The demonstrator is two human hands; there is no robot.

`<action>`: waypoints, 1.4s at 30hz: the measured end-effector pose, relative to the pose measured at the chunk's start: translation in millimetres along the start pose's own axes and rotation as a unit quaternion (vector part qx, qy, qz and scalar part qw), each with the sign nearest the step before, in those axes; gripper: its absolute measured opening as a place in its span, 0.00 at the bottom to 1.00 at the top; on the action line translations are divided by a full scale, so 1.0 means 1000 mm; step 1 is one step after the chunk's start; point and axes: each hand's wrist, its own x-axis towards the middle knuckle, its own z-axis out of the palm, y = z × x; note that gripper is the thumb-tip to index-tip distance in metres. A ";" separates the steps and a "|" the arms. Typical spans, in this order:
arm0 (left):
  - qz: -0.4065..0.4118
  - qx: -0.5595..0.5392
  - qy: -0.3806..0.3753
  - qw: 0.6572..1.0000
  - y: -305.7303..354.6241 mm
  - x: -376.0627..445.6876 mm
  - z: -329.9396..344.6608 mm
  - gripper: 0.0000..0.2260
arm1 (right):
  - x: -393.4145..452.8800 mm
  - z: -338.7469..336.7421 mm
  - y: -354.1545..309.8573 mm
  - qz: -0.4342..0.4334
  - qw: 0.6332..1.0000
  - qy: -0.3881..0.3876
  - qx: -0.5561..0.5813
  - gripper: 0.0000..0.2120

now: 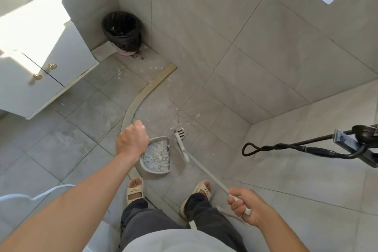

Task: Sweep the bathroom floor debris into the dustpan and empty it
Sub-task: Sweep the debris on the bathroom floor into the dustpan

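A grey dustpan (156, 154) sits just above the floor in front of my feet, filled with white debris. My left hand (132, 141) is closed above its left side, apparently around its upright handle, which the hand hides. My right hand (244, 205) grips the end of a white broom's (201, 166) long handle; the broom head lies beside the dustpan's right edge, near a metal floor drain (181, 133). More white debris (152, 71) is scattered on the tiles further off, around a curved floor strip (143, 93).
A bin with a black liner (122, 31) stands in the far corner. A white vanity cabinet (41, 61) fills the left side. A black shower hose and fitting (306, 147) jut in from the right. Tiled walls close the shower corner.
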 end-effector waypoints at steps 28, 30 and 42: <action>-0.022 -0.039 0.005 0.999 -0.029 -0.029 -0.005 0.12 | 0.015 0.013 0.029 -0.055 0.997 0.045 0.016 0.08; -0.027 -0.039 -0.001 0.999 -0.030 -0.030 -0.003 0.12 | 0.028 0.029 0.040 -0.058 0.997 0.058 -0.006 0.07; -0.022 -0.023 0.000 0.999 -0.023 -0.028 0.002 0.12 | 0.036 0.068 0.058 0.049 0.997 -0.050 0.017 0.03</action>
